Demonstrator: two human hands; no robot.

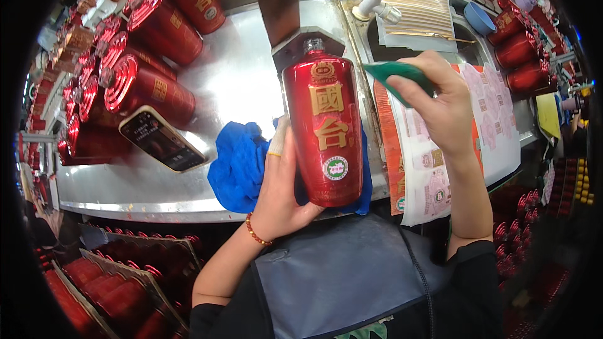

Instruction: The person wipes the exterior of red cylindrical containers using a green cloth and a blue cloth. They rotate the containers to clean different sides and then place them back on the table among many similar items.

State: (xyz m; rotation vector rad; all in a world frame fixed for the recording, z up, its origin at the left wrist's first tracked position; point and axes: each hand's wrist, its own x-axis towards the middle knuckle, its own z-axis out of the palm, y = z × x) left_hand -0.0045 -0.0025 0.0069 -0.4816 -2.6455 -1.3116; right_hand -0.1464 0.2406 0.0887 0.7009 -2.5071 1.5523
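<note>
Left hand (282, 191) grips a red glazed bottle (326, 129) from its side, over a blue cloth (239, 163) on the steel bench (239, 75); right hand (440, 103) pinches a green scraper (396, 74) beside it.

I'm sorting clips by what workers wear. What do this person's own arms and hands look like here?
Both forearms are bare. The left hand has a pale bandage or tape around one finger, and a bracelet of reddish-orange beads circles that wrist. The right hand wears nothing visible. Dark short sleeves end near the elbows, above a grey apron.
</note>
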